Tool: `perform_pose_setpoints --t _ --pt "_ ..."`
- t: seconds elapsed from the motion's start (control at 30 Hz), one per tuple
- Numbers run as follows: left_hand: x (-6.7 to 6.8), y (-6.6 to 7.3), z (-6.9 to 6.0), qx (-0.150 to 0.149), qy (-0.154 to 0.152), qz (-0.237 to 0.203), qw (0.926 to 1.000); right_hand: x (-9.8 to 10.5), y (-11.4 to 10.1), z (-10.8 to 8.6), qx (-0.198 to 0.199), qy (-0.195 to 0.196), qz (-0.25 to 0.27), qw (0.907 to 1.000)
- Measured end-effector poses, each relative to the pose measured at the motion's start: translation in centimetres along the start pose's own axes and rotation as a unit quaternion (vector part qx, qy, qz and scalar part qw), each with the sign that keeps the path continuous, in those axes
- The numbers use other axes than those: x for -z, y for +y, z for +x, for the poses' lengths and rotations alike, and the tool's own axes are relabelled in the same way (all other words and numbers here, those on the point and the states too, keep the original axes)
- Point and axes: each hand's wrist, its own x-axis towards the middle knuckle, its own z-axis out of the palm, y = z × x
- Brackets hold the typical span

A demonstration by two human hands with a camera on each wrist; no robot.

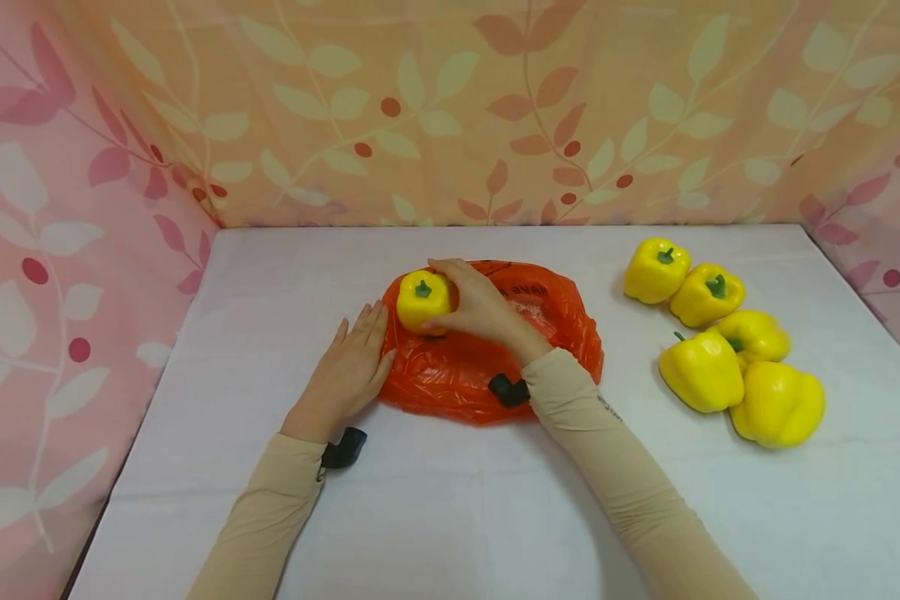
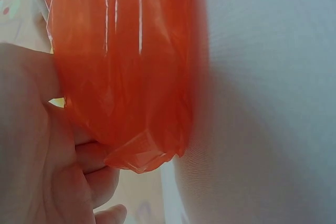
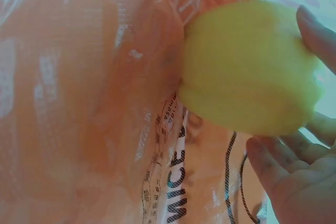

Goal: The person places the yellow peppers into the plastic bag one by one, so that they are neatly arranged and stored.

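Observation:
My right hand (image 1: 480, 307) grips a yellow bell pepper (image 1: 420, 312) with a green stem, thumb on the near side and fingers on the far side. The pepper stands stem up at the left end of a red plastic bag (image 1: 457, 375) lying on the table. In the right wrist view the pepper (image 3: 247, 72) is against the crinkled, printed bag (image 3: 94, 129). Along the bag's left edge rests my left hand (image 1: 348, 367), its fingers extended. The left wrist view shows that hand (image 2: 58, 182) touching the bag (image 2: 126, 66), which partly hides its fingers.
Several more yellow bell peppers (image 1: 701, 372) lie grouped at the right of the white-covered table (image 1: 450, 517). Behind the table's far edge hangs a leaf-patterned curtain (image 1: 435, 192), and pink patterned cloth (image 1: 37, 292) borders the left side.

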Motion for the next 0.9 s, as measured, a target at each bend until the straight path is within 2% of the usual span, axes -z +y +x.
perform_pose_setpoints --t 0.13,0.33,0.6,0.9 --pt "0.00 0.03 0.05 0.001 -0.002 -0.002 1.0000 0.31 0.27 -0.26 -0.017 -0.010 0.012 0.9997" --pt "-0.01 -0.02 0.06 0.001 -0.002 -0.004 1.0000 0.33 0.58 -0.31 -0.006 -0.032 0.017 0.9993" --pt "-0.09 -0.11 0.07 -0.003 0.003 -0.001 1.0000 -0.10 0.58 0.04 -0.011 -0.001 0.030 0.9995" --pt "-0.07 -0.08 0.04 -0.006 0.004 0.003 1.0000 -0.13 0.48 -0.13 -0.031 -0.008 0.011 0.9994"
